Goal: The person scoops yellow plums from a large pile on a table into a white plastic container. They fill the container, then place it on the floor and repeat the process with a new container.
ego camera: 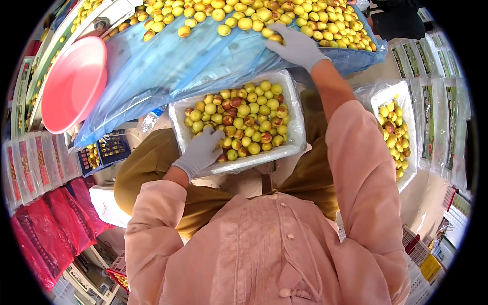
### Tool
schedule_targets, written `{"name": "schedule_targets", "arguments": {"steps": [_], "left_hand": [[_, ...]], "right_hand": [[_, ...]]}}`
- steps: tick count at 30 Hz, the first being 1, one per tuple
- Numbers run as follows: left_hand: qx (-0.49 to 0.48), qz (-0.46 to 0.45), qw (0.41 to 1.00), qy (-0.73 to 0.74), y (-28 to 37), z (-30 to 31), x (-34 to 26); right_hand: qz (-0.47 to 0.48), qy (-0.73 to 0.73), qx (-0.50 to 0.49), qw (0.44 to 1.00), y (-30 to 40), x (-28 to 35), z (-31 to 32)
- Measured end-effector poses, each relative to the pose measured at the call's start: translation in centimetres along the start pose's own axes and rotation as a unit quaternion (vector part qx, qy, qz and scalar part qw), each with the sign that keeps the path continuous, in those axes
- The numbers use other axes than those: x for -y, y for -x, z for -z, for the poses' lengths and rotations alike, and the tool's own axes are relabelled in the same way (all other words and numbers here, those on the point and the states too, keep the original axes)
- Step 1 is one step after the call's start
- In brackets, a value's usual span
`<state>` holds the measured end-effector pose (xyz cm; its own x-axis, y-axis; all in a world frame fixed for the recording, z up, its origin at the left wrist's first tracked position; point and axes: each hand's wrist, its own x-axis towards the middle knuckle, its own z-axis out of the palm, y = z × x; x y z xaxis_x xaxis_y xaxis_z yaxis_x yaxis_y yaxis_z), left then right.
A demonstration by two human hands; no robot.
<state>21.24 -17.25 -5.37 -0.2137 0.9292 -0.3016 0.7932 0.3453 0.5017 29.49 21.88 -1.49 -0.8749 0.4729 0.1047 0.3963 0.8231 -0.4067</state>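
Observation:
A white foam box [236,164] lined with clear plastic rests at my lap, holding many yellow-green jujube-like fruits [244,110], some with red-brown patches. My left hand [202,150], in a pale glove, lies over the box's near left corner with fingers bent among the fruits; whether it grips one is hidden. Stretched forward to the right, my right hand [295,45], also gloved, is at the edge of a large pile of the same fruits [263,15] on a blue plastic sheet [152,61]. Its thumb and fingers close around a fruit [275,38].
A pink plastic basin [68,87] stands at the left on the sheet's side. Another lined white box [408,152] of fruits is at my right. A plastic bottle [151,120] lies below the sheet's edge. Packaging bags [38,164] line the left; part of another person [396,23] shows top right.

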Motion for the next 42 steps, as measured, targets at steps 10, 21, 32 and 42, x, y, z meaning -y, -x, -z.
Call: {"name": "schedule_targets", "arguments": {"steps": [10, 21, 32, 42], "left_hand": [[0.009, 0.055, 0.998, -0.001, 4.0, 0.9, -0.1], [-0.246, 0.263, 0.866, 0.346, 4.5, -3.5, 11.2], [-0.347, 0.28, 0.792, 0.417, 1.7, -5.8, 5.6], [-0.391, 0.264, 0.814, 0.338, 1.8, -5.4, 5.0]], "right_hand": [[0.025, 0.052, 0.032, 0.998, -2.0, 2.2, -1.9], [0.153, -0.121, 0.196, 0.961, 8.6, 9.8, -0.5], [0.233, -0.202, 0.209, 0.928, 7.3, 13.1, -2.8], [0.074, 0.036, -0.153, 0.985, -4.4, 5.7, 0.9]]}}
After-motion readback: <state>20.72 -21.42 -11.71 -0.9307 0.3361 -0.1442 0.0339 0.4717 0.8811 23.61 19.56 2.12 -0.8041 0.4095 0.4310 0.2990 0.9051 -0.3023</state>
